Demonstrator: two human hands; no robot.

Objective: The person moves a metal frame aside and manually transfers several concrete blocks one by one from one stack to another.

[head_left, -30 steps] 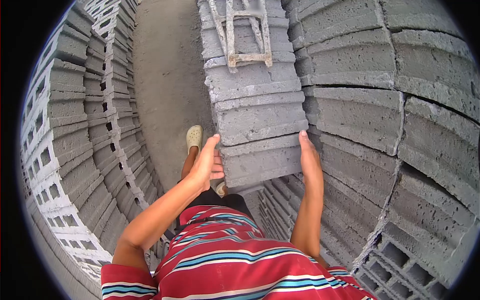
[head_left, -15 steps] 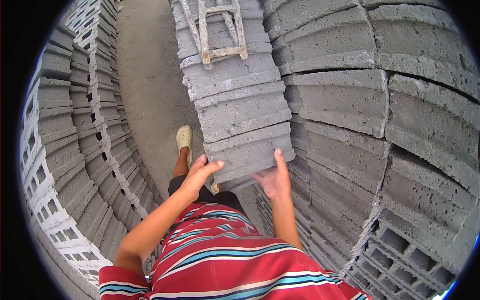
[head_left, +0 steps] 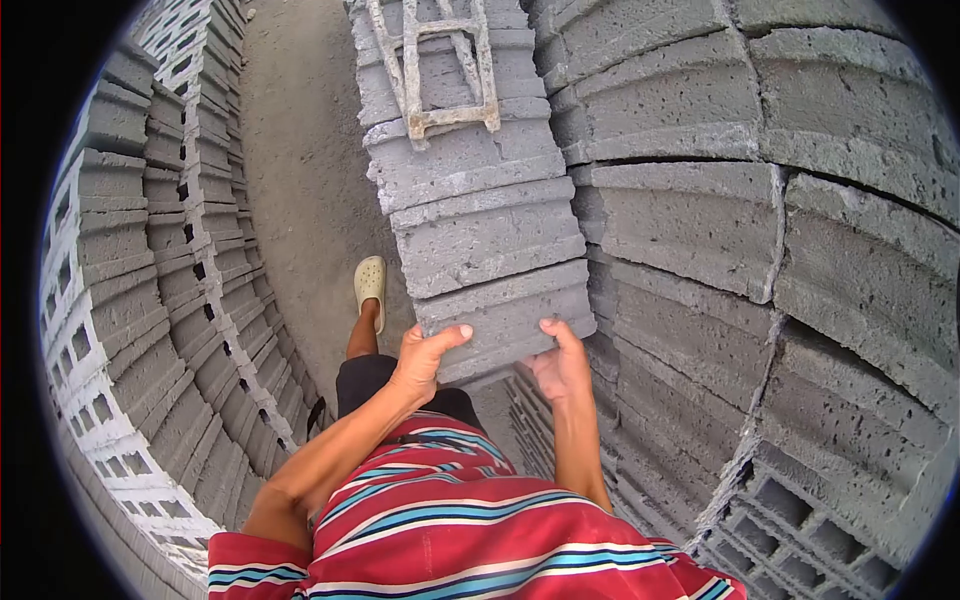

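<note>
The nearest grey concrete block lies at the near end of a row of blocks, right in front of my body. My left hand grips its left end, thumb on the top face and fingers down out of sight. On the right, my right hand holds the near side, thumb on top and fingers partly hidden underneath. A narrow dark gap separates this block from the one behind it. Farther up the row, a crusted metal frame rests on top of the blocks.
Tall stacks of grey blocks rise close on the right, with hollow block ends at lower right. Another long stack curves along the left. Between it and the row runs a dirt path, where one foot in a pale clog shows.
Both hands have closed in on the near block, and the left thumb lies farther over its top. The block sits slightly apart from the one behind. The view has shifted a little.
</note>
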